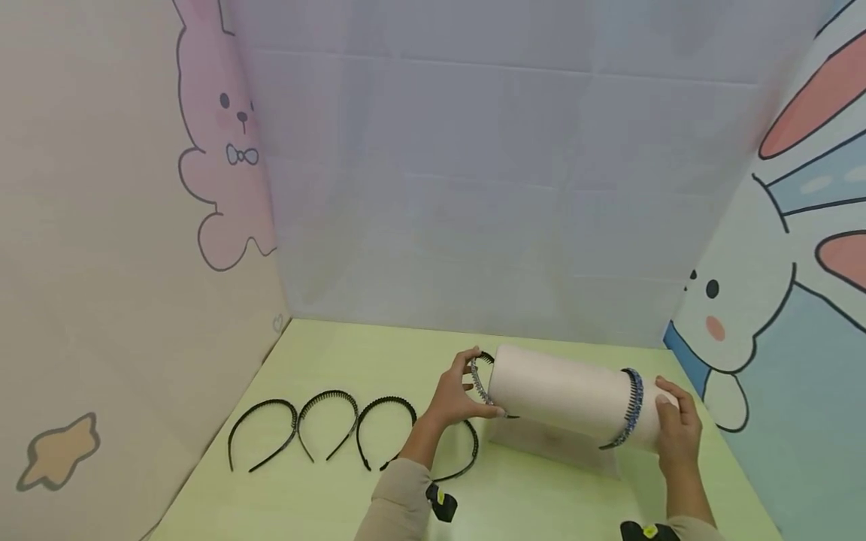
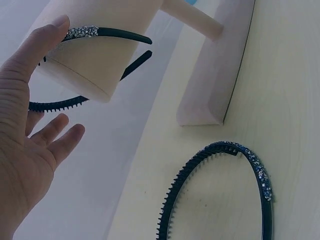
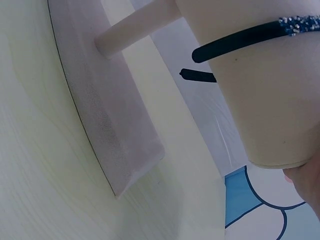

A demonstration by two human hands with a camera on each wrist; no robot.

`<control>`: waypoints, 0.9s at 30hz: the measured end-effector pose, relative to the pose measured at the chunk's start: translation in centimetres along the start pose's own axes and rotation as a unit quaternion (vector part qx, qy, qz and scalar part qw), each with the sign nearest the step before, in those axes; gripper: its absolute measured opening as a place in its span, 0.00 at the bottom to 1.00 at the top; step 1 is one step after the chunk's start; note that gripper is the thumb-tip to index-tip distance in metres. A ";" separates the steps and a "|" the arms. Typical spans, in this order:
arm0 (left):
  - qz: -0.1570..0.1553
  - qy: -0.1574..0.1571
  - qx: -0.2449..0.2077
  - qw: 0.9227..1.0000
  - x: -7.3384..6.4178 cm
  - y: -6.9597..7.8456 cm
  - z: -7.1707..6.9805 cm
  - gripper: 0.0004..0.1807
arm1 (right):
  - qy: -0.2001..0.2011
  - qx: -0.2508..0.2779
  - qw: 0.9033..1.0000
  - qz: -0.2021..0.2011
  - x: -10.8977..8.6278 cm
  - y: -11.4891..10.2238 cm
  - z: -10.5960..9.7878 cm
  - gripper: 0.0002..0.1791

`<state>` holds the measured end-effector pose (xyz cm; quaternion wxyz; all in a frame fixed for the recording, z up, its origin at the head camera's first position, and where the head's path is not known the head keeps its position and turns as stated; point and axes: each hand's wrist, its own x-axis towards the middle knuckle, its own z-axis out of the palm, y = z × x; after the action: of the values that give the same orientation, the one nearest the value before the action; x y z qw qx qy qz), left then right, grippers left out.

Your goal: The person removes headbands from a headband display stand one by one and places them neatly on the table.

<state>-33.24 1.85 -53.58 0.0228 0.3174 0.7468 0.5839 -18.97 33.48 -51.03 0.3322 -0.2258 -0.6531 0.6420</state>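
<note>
A white padded roll on a stand, a headband holder (image 1: pixel 561 387), lies sideways across the right half of the table. My left hand (image 1: pixel 453 397) holds a black toothed headband (image 2: pixel 120 33) with silver stones at the roll's left end, thumb on the stones and fingers spread below. In the left wrist view this headband's two tips reach around the roll. Near the other end, a blue-stoned headband (image 1: pixel 634 406) circles the roll, its tips towards me. My right hand (image 1: pixel 679 432) grips the roll's right end with fingers over its top.
Several black headbands stand in a row on the pale green table: one headband (image 1: pixel 267 436) at far left, others (image 1: pixel 329 421) beside it, and one (image 1: pixel 467 451) partly behind the left forearm. The holder's pale base (image 1: pixel 551 445) rests beneath the roll. Printed cloth walls surround the table.
</note>
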 end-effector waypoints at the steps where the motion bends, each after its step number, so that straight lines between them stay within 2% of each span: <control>1: 0.001 0.004 0.003 1.000 -0.1 -0.1 0.0 0.57 | -0.001 0.001 1.000 -0.004 0.0 0.0 0.0 0.17; 11: -0.022 0.046 -0.004 0.999 -2.5 -0.4 0.0 0.58 | 0.005 -0.003 1.000 -0.029 0.0 0.1 0.1 0.16; 15: -0.036 0.055 -0.007 0.998 -3.7 0.0 0.2 0.57 | 0.006 0.002 1.000 -0.027 0.0 0.0 0.0 0.16; 27: -0.042 0.083 0.007 0.996 -6.1 0.9 0.6 0.57 | -0.008 0.019 0.999 -0.042 0.1 0.3 -0.1 0.16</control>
<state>-27.72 -0.59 -55.02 -0.0174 0.2365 0.7631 0.6012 -19.04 33.67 -51.32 0.3580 -0.1868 -0.6523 0.6414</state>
